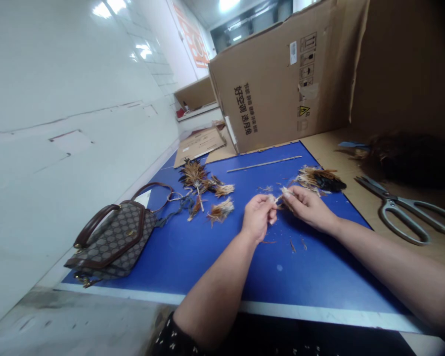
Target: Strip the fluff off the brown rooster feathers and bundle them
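Note:
My left hand (258,215) is closed in a pinch on one end of a small pale feather (278,199) above the blue board. From the other side, the fingers of my right hand (308,205) pinch the same feather, and they partly cover it. Just beyond my right hand lies a pile of brown, cream and black feathers (315,179). To the left of my left hand are small bunches of brown and pale feathers (221,211) and a fuller feather bundle on a thin stick (193,174). Loose feather bits (292,246) dot the board near my hands.
Large scissors (391,198) rest at the right on brown cardboard. A patterned handbag (113,240) stands at the left edge of the blue board (203,257). A thin metal ruler-like strip (264,163) lies further back, before a tall cardboard box (278,94). A dark heap (415,158) sits far right.

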`<act>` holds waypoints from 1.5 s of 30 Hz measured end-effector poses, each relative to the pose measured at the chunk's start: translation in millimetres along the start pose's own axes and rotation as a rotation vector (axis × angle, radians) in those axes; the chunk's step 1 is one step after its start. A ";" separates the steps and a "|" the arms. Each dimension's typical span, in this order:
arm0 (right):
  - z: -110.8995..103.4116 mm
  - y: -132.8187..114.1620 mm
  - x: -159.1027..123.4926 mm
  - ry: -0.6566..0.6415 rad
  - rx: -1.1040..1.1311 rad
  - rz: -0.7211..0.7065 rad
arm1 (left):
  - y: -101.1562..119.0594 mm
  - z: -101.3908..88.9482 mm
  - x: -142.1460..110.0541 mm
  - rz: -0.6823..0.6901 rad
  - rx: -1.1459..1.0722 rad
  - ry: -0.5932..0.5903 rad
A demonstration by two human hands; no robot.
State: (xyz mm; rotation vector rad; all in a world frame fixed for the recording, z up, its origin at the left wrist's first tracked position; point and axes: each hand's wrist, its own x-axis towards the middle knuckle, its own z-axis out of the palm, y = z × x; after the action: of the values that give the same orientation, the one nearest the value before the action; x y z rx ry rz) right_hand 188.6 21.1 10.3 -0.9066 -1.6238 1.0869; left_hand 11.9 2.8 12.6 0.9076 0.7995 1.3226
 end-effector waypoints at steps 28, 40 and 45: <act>0.3 5.8 -2.0 -0.087 -0.062 0.048 | -5.5 -2.9 1.5 0.003 0.186 0.060; 9.9 3.4 -5.4 -0.046 -0.098 0.053 | -8.9 0.3 0.4 -0.032 0.098 0.001; 9.8 0.4 -5.6 -0.047 -0.122 0.017 | -9.0 -1.0 0.2 -0.021 0.124 -0.004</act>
State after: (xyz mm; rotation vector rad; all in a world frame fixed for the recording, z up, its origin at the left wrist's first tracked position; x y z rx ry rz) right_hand 180.8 13.7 6.7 -0.9824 -1.7390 1.0360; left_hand 15.0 2.9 4.1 0.9964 0.8939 1.2635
